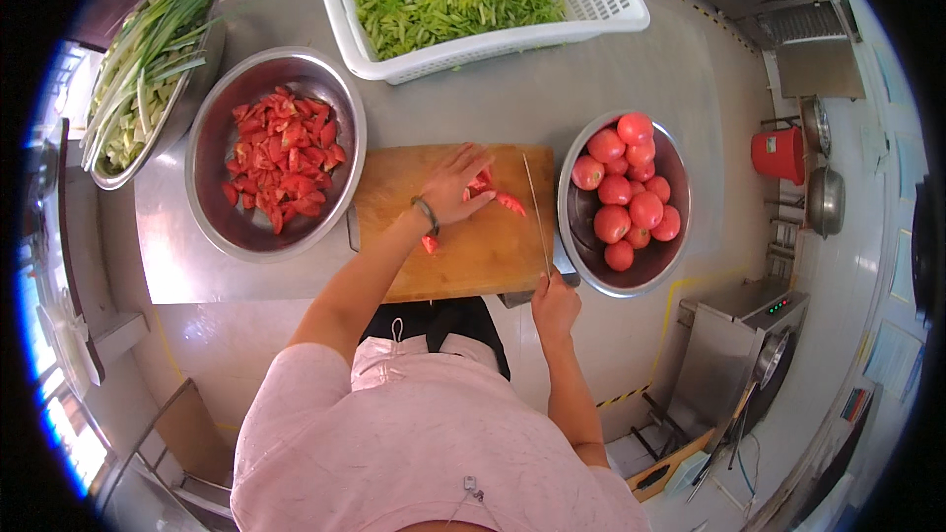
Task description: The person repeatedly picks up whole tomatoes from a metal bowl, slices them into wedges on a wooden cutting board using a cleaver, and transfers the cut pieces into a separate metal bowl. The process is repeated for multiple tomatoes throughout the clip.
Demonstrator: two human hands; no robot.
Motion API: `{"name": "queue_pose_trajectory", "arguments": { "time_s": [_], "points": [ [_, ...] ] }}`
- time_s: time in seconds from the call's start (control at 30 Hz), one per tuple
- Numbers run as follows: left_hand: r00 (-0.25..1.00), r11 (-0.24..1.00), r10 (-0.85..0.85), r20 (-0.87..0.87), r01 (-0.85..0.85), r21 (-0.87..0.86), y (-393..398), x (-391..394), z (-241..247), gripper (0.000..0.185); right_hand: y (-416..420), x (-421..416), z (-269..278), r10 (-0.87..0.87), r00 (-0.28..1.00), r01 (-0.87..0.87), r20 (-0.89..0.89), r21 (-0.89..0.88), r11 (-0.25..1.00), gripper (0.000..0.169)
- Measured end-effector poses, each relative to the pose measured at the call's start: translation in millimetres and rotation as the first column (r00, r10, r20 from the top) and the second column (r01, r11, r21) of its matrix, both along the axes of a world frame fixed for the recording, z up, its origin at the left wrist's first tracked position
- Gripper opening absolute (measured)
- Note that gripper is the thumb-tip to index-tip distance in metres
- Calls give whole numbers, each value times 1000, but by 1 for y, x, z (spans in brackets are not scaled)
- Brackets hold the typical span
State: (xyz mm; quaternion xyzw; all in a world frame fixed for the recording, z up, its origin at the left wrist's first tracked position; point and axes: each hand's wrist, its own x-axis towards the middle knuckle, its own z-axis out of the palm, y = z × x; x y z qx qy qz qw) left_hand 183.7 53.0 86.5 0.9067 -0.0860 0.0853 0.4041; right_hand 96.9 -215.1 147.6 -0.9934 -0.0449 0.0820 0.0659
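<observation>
My left hand [457, 188] rests over cut tomato pieces [510, 202] on a wooden cutting board [473, 258], partly hiding them. A small tomato piece [429, 244] lies apart, below my left wrist. My right hand [556, 304] grips a kitchen knife [537, 214] at the board's right side; its blade appears nearly edge-on, pointing away from me. To the left, a steel bowl [201, 162] holds chopped tomatoes [284, 155]. To the right, another steel bowl [684, 236] holds whole tomatoes [647, 210].
On the steel table [458, 107], a white plastic basket [414, 66] of chopped green vegetables stands at the back. A metal bowl [112, 181] with scallions [148, 52] over cut vegetables is at the far left. A red bucket [778, 155] is at the right.
</observation>
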Motion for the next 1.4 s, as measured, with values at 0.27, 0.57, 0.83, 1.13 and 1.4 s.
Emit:
{"name": "queue_pose_trajectory", "arguments": {
  "time_s": [0.27, 0.57, 0.83, 1.13, 1.4],
  "points": [
    [992, 996, -65, -109, 71, 45, 11, -40, -18, 73, 19, -24, -21, 173, 982, -148, -78, 249, 957, 27],
    [923, 913, 384, -2, -379, 148, 2, -107, -26, 102, -19, -33, -69, -8, 529, 817, -848, 507, 276, 25],
    [830, 826, 555, 57, -558, 77, -32, -94, -27, 92, 47, -56, -104, 217, 466, 828, -858, 509, 236, 24],
    [728, 737, 675, 120, -672, -71, -5, -101, 26, 76, 84, -57, -58, 353, 540, 678, -764, 644, 356, 23],
    [425, 545, 716, 554, -836, -63, 126, -85, 117, 43, 190, -24, 28, 511, 800, 79, -313, 900, 428, 30]
  ]
}}
